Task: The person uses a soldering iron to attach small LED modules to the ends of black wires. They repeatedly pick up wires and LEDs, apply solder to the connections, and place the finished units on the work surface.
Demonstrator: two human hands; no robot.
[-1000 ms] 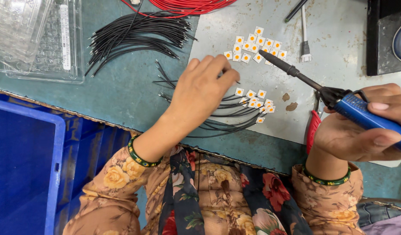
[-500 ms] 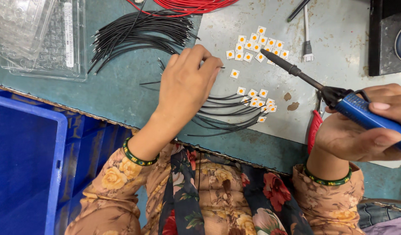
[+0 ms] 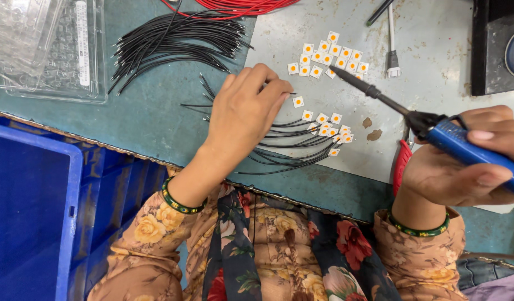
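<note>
From the head camera, the left hand (image 3: 243, 114) lay on the bench (image 3: 151, 117), its fingertips pinching a thin black wire (image 3: 290, 93) just beside a small white square with an orange dot (image 3: 297, 101). The right hand (image 3: 463, 167) was clenched around a blue-handled soldering iron (image 3: 435, 131), whose tip pointed at more such squares (image 3: 326, 56). A bundle of black wires (image 3: 173, 44) lay beyond the left hand.

A soldering iron (image 3: 435, 131) with a glossy blue plastic handle and a dull dark metal tip is being gripped. Matt black insulated wires (image 3: 173, 44) are being shown on a scuffed, stained grey mat (image 3: 435, 56), beside a clear shiny plastic tray (image 3: 51, 50). Smooth green bangles (image 3: 179, 202) and floral cloth sleeves (image 3: 145, 245) are being worn.
</note>
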